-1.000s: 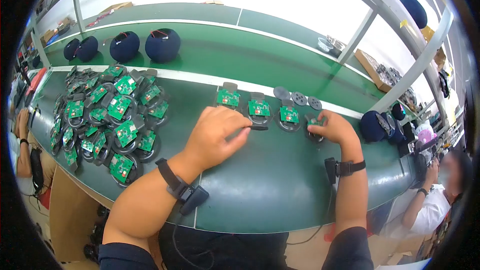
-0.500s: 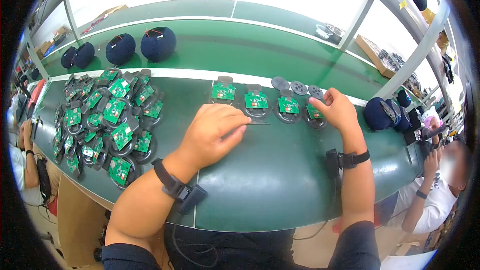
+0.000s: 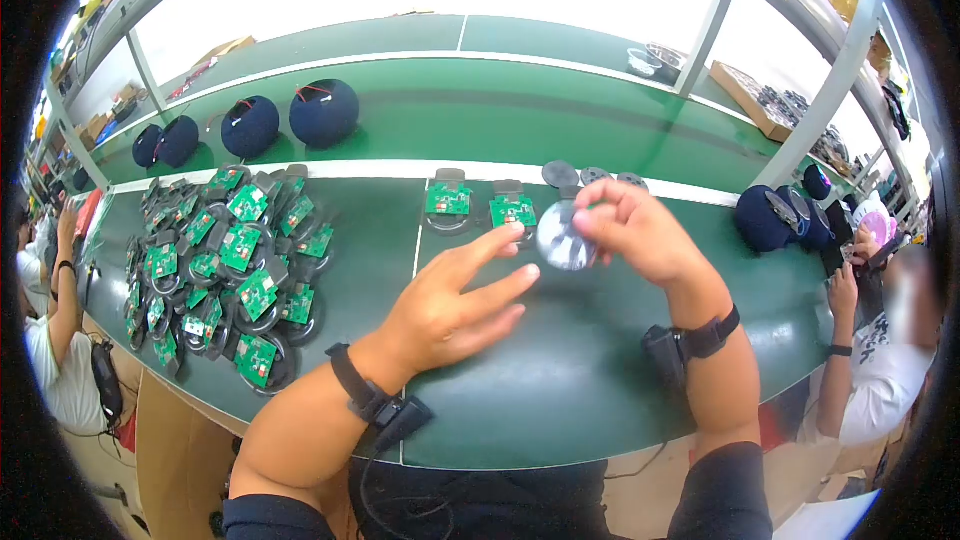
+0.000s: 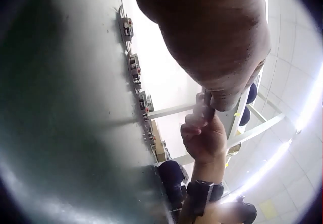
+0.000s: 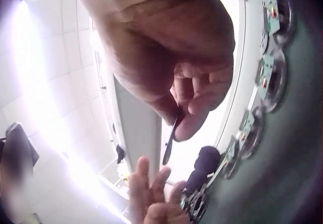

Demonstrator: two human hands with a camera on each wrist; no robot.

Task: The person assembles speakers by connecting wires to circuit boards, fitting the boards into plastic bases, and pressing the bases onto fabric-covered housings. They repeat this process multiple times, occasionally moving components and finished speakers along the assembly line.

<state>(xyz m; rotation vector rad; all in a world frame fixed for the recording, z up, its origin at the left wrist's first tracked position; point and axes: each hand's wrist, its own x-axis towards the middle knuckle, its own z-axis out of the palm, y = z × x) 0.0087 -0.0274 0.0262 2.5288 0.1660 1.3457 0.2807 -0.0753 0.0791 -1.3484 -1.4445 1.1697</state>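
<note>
My right hand (image 3: pixel 640 235) pinches a shiny round disc (image 3: pixel 564 237) by its edge, above the bench. Edge-on, the same disc (image 5: pixel 169 147) shows as a thin dark sliver between thumb and fingertip in the right wrist view. My left hand (image 3: pixel 455 305) has its fingers spread, their tips close to the disc's left side, and holds nothing. Behind the hands stands a row of green circuit boards (image 3: pixel 448 199) mounted on round clear-rimmed bases; the disc and right hand hide its right part in the head view, but several boards (image 5: pixel 266 78) show in the right wrist view.
A large pile of similar board units (image 3: pixel 240 245) covers the bench's left side. Grey round discs (image 3: pixel 560 174) lie by the white ledge (image 3: pixel 690 192). Dark blue fabric-covered spheres (image 3: pixel 325 113) stand on the rear shelf, others (image 3: pixel 762 220) at right. People work at both sides.
My right hand has let go of the rightmost board unit and moved left. The thin dark disc from my left hand is now in my right; the left fingers have spread apart.
</note>
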